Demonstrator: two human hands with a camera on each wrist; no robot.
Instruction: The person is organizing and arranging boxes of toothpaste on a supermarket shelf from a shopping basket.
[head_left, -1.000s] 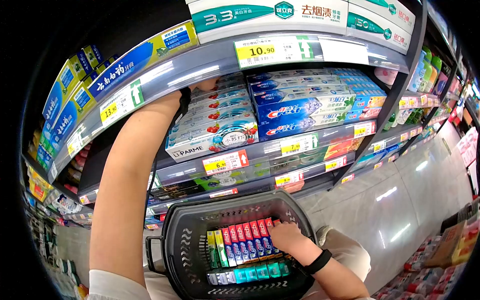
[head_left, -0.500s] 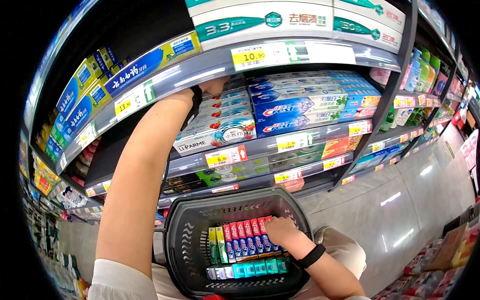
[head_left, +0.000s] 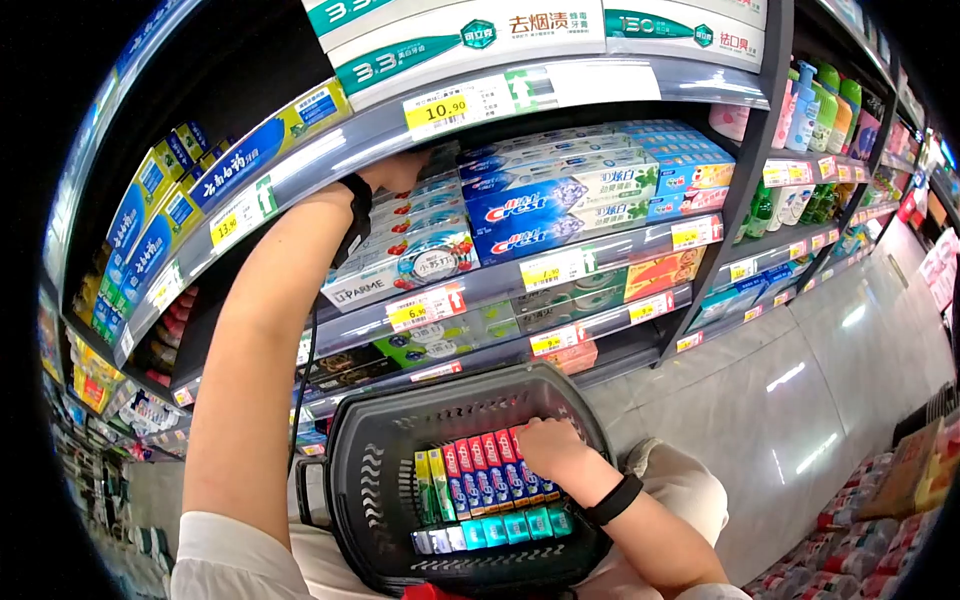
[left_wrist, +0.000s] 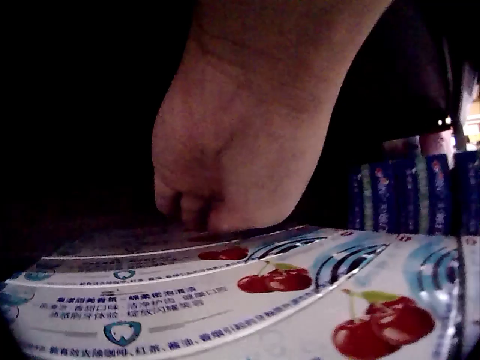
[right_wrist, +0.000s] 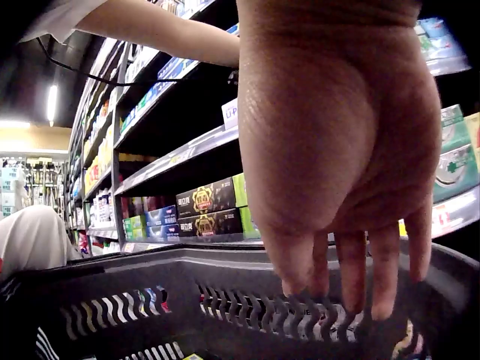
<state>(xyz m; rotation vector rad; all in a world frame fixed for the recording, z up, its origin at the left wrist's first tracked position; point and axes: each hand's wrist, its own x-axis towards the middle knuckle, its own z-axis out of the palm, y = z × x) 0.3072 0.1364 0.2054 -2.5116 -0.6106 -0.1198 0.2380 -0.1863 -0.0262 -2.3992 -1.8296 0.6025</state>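
Note:
My left hand point(head_left: 395, 172) reaches under the upper shelf edge, over a row of white LI-PARME toothpaste boxes point(head_left: 405, 272) printed with cherries. In the left wrist view, its bent fingers point down at the far end of these boxes point(left_wrist: 262, 300); the fingertips are hidden, so I cannot tell whether they grip one. My right hand point(head_left: 553, 448) is over the black shopping basket point(head_left: 345, 430), at the right end of a row of red-and-blue toothpaste boxes point(head_left: 480, 475). Its fingers hang down loosely in the right wrist view, with none of the boxes between them.
Yellow-green boxes point(head_left: 430, 485) and teal boxes point(head_left: 515, 525) also lie in the basket. Blue Crest boxes point(head_left: 560, 215) stand right of the LI-PARME row. The upper shelf edge point(head_left: 380, 135) hangs low over my left wrist. Grey floor point(head_left: 770, 400) stretches off to the right.
The head view has shifted, so the shelves sit further left. More of my left hand shows from under the shelf edge than a second ago. My right hand stays at the boxes in the basket.

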